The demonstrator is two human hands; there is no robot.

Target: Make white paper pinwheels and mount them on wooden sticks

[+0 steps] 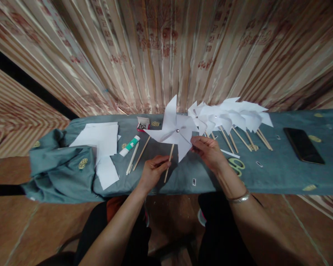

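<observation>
A white paper pinwheel (170, 123) with a silver pin at its centre is held up above the table. Its thin wooden stick (169, 168) is pinched in my left hand (152, 170). My right hand (208, 151) has thumb and fingers closed on the edge of the pinwheel's right blade. Behind and to the right lie several finished-looking pinwheels (246, 118), overlapping in a row with their sticks toward me. Green-handled scissors (236, 166) rest beside my right wrist, their blades partly hidden.
On the left are white paper sheets (100, 136) and a loose paper piece (107, 173). Nearby lie a glue stick (130, 146), a pen (132, 159), another wooden stick (141, 153) and a small box of pins (143, 124). A black phone (303, 145) lies right on the cloth-covered table (277, 173).
</observation>
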